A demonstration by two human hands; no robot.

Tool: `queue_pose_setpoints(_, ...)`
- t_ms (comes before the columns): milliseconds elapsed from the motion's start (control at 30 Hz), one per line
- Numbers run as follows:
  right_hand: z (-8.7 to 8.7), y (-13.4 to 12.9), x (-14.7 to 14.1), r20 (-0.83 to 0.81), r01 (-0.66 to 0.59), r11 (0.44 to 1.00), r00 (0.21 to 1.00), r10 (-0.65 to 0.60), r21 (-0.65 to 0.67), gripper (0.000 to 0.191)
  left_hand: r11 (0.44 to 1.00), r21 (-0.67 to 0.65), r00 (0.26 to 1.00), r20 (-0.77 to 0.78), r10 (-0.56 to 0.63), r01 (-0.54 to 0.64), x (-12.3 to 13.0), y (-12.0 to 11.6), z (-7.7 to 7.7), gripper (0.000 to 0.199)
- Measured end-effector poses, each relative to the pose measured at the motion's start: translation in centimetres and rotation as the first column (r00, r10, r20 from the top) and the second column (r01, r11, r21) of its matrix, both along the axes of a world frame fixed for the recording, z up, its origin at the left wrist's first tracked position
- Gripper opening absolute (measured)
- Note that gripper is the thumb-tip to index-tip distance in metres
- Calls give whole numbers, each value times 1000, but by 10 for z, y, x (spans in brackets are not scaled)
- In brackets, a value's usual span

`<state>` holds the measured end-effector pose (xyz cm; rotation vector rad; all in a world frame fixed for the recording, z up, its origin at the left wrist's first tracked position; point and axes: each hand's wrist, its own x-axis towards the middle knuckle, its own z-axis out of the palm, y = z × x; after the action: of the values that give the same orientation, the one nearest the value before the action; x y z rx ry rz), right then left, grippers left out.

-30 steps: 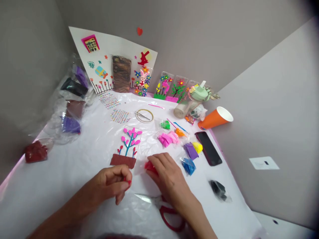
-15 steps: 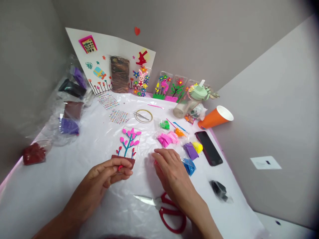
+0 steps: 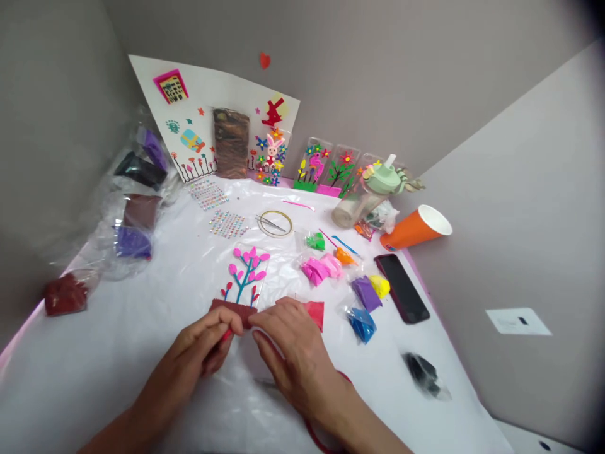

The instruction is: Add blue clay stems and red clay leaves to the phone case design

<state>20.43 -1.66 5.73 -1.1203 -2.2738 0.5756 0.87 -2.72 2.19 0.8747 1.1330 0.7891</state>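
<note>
A clear phone case [image 3: 261, 268] lies in front of me. On it are a blue-green clay stem with pink petals [image 3: 243, 277], small red buds and a brown clay band [image 3: 246, 310] along its near end. My left hand [image 3: 205, 340] is closed, pinching a small piece of red clay [image 3: 227, 334] just in front of the band. Close beside it, my right hand [image 3: 295, 347] is open, thumb apart from its bent fingers, the fingertips near the band's right end. Under my right hand and forearm lie red-handled scissors [image 3: 316, 435], mostly hidden. A red clay packet [image 3: 316, 313] shows behind that hand.
On the right are pink [image 3: 316, 271], purple [image 3: 366, 293] and blue [image 3: 362, 325] clay packets, a phone [image 3: 401, 289], an orange cup [image 3: 411, 230] and a bottle [image 3: 362, 195]. Gem sheets [image 3: 227, 224] and tweezers [image 3: 273, 224] lie farther back. Bagged clay [image 3: 139, 214] sits left.
My right hand has moved left from the red clay packet to beside my left hand, uncovering the packet and covering more of the scissors. My left hand still pinches the red clay.
</note>
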Motion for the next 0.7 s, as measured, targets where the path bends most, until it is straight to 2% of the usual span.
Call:
queue_pose_setpoints(100, -2, -3, -1, -92, 37, 999, 995, -38, -19, 16, 994, 77, 996, -48, -80, 84, 4, 0, 2, 36)
queue_pose_setpoints(233, -2, -3, -1, -196, 94, 995, 976, -100, -40, 13, 972, 158, 981, -121, -155, 173, 3, 2, 0, 24)
queue_pose_setpoints(333, -3, -3, -1, -227, 106, 992, 966, -119, -72, 10, 966, 187, 976, -162, -147, 177, 0, 2, -5, 25)
queue_pose_setpoints(533, -4, -6, -1, -263, 92, 991, 958, -116, -101, 12, 954, 270, 966, -248, -64, 133, 0, 0, -6, 49)
queue_pose_setpoints(633, -4, -7, -2, -264, 48, 989, 961, -84, -139, 21, 939, 325, 973, -228, -39, 114, 0, 2, -6, 40)
queue_pose_setpoints(700, -6, -7, -3, -268, 43, 989, 960, -80, -143, 27, 945, 297, 974, -215, -74, 137, -1, 3, -9, 28)
